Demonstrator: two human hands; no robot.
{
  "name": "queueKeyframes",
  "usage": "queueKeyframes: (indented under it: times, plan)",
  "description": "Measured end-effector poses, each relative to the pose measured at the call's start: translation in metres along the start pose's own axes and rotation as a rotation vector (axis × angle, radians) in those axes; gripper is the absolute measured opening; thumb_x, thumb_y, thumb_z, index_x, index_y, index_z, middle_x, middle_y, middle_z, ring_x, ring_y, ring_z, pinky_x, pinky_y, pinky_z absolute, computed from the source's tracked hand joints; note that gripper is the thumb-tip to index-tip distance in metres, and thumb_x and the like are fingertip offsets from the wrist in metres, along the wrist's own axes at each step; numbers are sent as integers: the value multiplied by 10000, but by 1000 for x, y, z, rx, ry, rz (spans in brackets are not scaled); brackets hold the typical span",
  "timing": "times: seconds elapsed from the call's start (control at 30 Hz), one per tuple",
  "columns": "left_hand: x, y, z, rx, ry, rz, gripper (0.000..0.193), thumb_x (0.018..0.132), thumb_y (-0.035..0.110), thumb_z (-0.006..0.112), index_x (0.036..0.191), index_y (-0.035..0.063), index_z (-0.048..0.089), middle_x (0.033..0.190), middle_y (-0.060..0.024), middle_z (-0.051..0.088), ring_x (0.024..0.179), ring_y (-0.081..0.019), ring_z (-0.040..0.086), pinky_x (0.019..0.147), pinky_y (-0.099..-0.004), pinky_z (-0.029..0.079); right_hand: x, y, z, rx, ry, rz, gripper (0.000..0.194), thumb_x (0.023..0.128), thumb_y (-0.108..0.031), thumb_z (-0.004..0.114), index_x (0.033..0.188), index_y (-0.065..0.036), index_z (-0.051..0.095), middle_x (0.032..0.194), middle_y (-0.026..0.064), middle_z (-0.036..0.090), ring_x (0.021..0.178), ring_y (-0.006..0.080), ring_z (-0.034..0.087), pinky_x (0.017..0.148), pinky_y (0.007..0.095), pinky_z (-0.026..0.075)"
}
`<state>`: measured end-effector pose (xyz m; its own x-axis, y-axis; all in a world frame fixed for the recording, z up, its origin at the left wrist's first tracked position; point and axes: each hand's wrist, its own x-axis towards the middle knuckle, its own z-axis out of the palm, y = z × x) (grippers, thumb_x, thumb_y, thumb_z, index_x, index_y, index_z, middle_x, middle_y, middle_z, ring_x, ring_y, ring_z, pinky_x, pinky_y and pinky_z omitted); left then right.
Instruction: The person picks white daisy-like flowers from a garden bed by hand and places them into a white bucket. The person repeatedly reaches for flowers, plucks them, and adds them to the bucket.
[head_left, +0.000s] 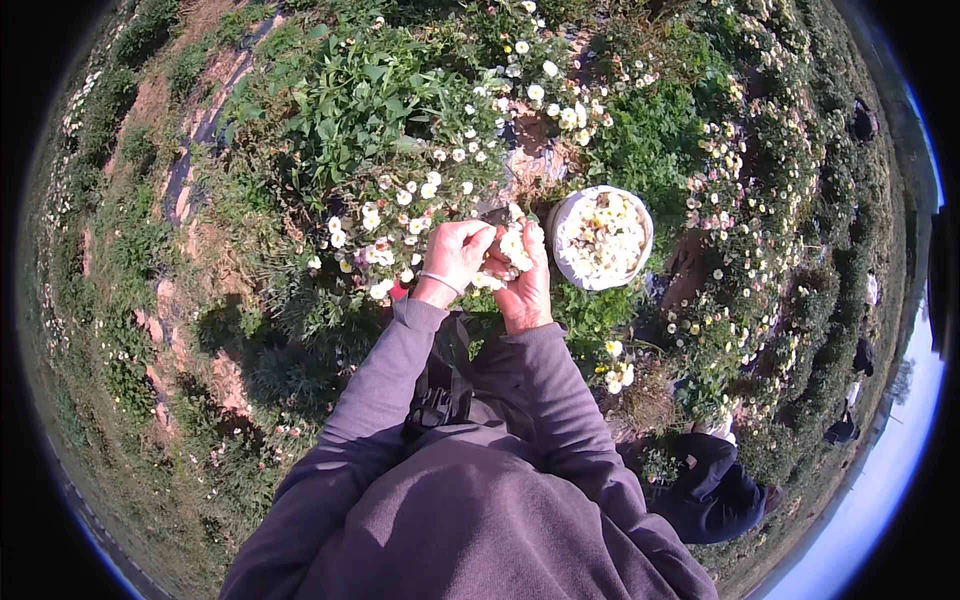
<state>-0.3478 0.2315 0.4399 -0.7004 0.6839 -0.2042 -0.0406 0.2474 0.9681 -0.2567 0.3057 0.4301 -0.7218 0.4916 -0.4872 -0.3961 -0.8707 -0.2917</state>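
Note:
Several picked white flower heads (515, 249) rest in my right hand (527, 289), whose fingers curl around them. Close on its left is my left hand (455, 255), with a thin band at the wrist; its thumb and fingertips are drawn together, and whether they pinch anything cannot be told. Just right of my right hand stands a round container with a white liner (602, 281), filled with pale white and yellowish flower heads (606, 234). White blooms on the plants (375, 255) stand left of my left hand, with green stems and leaves around them.
Leafy green plants (360, 97) grow ahead. Dense flowering rows (750, 225) run along the right, and more rows lie left beside dark ground sheeting (196, 142) and bare soil. A person in dark clothes (709, 491) bends at the lower right; more people are farther off.

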Motion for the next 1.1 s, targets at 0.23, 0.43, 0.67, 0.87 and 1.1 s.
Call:
queueKeyframes:
  times: [0.23,0.43,0.67,0.87,1.1]
  plan:
    - [5,-33,115,-475,-195,-648,129,858,122,514,860,15,585,546,-22,514,370,-48,396,311,-189,272,-6,-86,-99,4,117,66,222,886,-273,531,961,-66,502,755,43,572,548,75,488,422,185,336]
    - [39,-77,235,-654,47,-927,85,853,128,539,879,49,560,550,-30,526,373,-86,431,296,-213,292,-2,-147,-179,332,220,-9,204,892,-270,519,1006,-104,485,773,74,571,544,114,477,438,207,352]
    - [56,-90,292,-725,-151,-950,183,871,127,536,994,-8,537,593,-63,549,422,-95,480,343,-202,344,21,-194,-236,649,205,-82,209,921,-281,459,1017,-97,478,756,70,541,500,86,391,406,190,327]
    - [75,-96,326,-283,-356,-803,186,871,143,528,914,-22,603,540,-36,539,371,-59,428,333,-185,319,38,-225,-259,235,370,-27,211,910,-272,480,1005,-86,512,736,57,564,491,110,457,406,204,340]
    - [67,-171,352,460,-187,-195,101,828,-16,505,769,-11,587,619,-12,560,549,-39,491,454,-196,392,56,-222,-269,-112,564,-83,169,837,-66,586,999,-20,595,858,15,625,700,68,577,610,192,467]
